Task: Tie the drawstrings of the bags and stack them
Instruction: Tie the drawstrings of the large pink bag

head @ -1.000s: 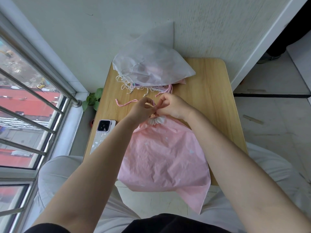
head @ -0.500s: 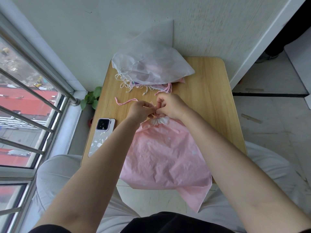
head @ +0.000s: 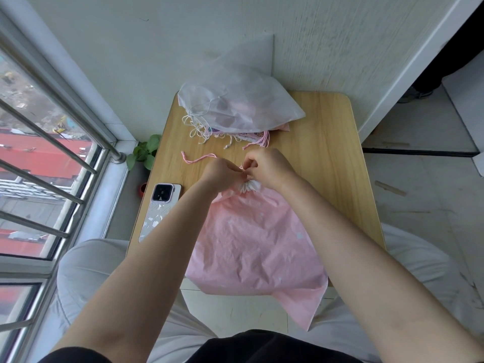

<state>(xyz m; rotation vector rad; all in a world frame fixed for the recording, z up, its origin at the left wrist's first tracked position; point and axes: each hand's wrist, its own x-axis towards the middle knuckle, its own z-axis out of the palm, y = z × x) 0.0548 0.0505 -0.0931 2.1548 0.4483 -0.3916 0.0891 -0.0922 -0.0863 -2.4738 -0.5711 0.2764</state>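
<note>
A pink drawstring bag [head: 251, 239] lies flat on the wooden table [head: 330, 163], its lower edge hanging over the near side. Its mouth [head: 248, 186] is gathered into a white pucker. My left hand [head: 220, 174] and my right hand [head: 267, 167] meet just above that pucker, both pinching the pink drawstring [head: 197, 159], whose loose end trails left across the table. The knot itself is hidden between my fingers. At the back of the table a white translucent bag [head: 241, 106] lies on top of a pile of other bags, with their cords [head: 199, 127] spilling out in front.
A phone [head: 159, 205] in a pale case lies along the table's left edge. A window with metal bars [head: 52, 158] runs down the left, with a small green plant [head: 145, 153] below the table corner. A white wall stands behind the table.
Both hands have stayed at the bag's mouth and closed together tighter on the cord. The loop seen between them a second ago is no longer visible.
</note>
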